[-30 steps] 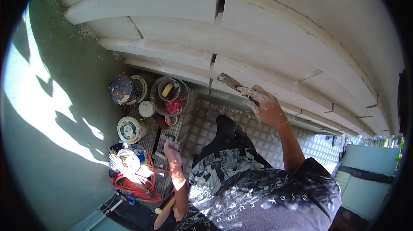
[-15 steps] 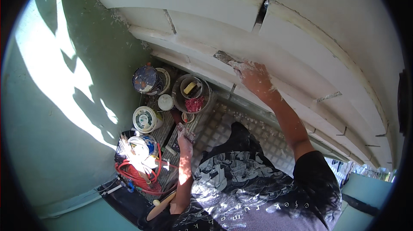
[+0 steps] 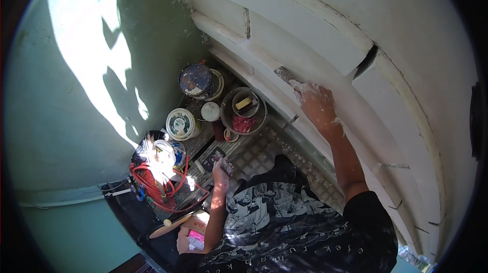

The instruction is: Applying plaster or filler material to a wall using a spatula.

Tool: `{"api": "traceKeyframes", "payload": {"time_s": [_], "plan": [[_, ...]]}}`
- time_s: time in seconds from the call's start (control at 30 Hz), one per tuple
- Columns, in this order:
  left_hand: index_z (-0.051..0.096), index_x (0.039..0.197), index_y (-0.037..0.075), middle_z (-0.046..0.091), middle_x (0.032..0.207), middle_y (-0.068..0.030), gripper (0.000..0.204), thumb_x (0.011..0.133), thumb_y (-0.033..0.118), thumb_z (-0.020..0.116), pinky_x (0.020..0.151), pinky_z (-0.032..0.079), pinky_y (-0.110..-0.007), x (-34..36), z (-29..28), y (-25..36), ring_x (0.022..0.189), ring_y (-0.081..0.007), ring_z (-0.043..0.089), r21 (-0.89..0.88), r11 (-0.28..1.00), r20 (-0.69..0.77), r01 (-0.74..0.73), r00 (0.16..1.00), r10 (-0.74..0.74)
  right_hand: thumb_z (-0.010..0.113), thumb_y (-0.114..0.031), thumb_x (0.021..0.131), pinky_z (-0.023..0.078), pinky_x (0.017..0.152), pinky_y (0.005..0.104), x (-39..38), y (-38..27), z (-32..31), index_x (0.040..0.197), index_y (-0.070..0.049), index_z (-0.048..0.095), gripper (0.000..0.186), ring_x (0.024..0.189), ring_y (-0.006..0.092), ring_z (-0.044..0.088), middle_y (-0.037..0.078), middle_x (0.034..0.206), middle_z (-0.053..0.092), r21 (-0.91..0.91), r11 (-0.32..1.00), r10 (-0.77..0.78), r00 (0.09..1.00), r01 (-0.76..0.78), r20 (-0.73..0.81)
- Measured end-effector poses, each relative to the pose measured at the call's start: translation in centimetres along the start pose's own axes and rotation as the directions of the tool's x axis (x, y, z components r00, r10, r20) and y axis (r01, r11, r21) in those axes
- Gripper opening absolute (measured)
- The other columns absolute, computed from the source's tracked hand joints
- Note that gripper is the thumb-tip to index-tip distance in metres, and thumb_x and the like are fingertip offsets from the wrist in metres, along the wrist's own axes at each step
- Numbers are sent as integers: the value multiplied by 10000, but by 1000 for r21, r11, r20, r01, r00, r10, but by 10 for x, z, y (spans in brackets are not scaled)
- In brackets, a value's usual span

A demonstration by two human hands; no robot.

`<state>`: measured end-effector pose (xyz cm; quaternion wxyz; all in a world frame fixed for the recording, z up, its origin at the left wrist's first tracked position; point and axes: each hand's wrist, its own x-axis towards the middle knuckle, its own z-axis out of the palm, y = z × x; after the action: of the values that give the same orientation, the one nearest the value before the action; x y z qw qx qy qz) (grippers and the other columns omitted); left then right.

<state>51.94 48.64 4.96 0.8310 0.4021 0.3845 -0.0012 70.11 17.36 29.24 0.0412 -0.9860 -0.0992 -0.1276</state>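
Note:
A putty knife point(image 3: 285, 74) is gripped in my right hand point(image 3: 315, 101), its blade lying against a white ledge point(image 3: 264, 59) of the stepped, curved surface. Pale paste coats the knuckles and wrist of that hand. Lower and to the left, my left hand point(image 3: 220, 174) is closed around a small piece smeared with pale paste point(image 3: 226, 167). Its exact kind is hard to make out. A dark flat patch point(image 3: 207, 160) shows just beside those fingers; I cannot tell whether it belongs to the held piece.
Several paint buckets stand on wooden planks point(image 3: 203, 148), among them a white-lidded tub point(image 3: 181, 124). A large round basin point(image 3: 260, 120) holds a smaller pot with a yellow sponge point(image 3: 243, 103) and a red cloth point(image 3: 244, 124). A coiled red hose point(image 3: 152, 184) lies left of my arm.
The whole view has turned, so the buckets and ledges appear shifted right and tilted. My right hand still holds the putty knife against the ledge; my left still grips its piece.

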Motion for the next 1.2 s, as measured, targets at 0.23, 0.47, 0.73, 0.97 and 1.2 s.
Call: {"api": "traceKeyframes", "payload": {"time_s": [0.23,0.47,0.73,0.97,1.2], "plan": [[496,1057,72,574,839,-55,202,906,206,490,560,489,-324,11,-2,-3,645,-177,572,-68,998,-22,-11,1000,10,502,-182,855,432,735,396,31,-15,34,1092,-202,615,264,827,236,592,63,875,617,8,999,-52,995,53,-85],[499,1042,72,579,853,-62,186,901,194,482,556,494,-334,5,-7,-2,643,-184,573,-128,991,-67,-40,997,32,476,-177,862,411,788,413,43,-20,9,1077,-156,594,247,897,258,583,97,930,624,-32,998,-39,980,46,196],[509,1032,71,573,845,-59,181,895,190,494,546,492,-331,5,-26,-9,645,-189,573,-141,988,-87,-61,995,49,429,-219,885,385,888,447,63,-34,-10,1071,-133,589,260,1016,302,554,136,1049,614,69,997,-49,964,32,262],[525,1003,66,571,809,-53,172,890,195,510,549,481,-317,8,-41,-23,620,-191,559,-195,981,-105,7,994,-28,401,-193,888,400,810,410,89,-34,37,1093,-146,572,271,938,264,566,108,977,620,-63,987,-146,989,146,8],[524,995,64,568,810,-49,175,892,204,508,557,475,-307,-15,-43,-12,619,-182,558,-225,969,-138,-103,988,73,431,-206,888,402,829,418,86,-54,5,1061,-138,586,243,967,273,566,110,985,622,-14,999,-47,972,51,232]]}}
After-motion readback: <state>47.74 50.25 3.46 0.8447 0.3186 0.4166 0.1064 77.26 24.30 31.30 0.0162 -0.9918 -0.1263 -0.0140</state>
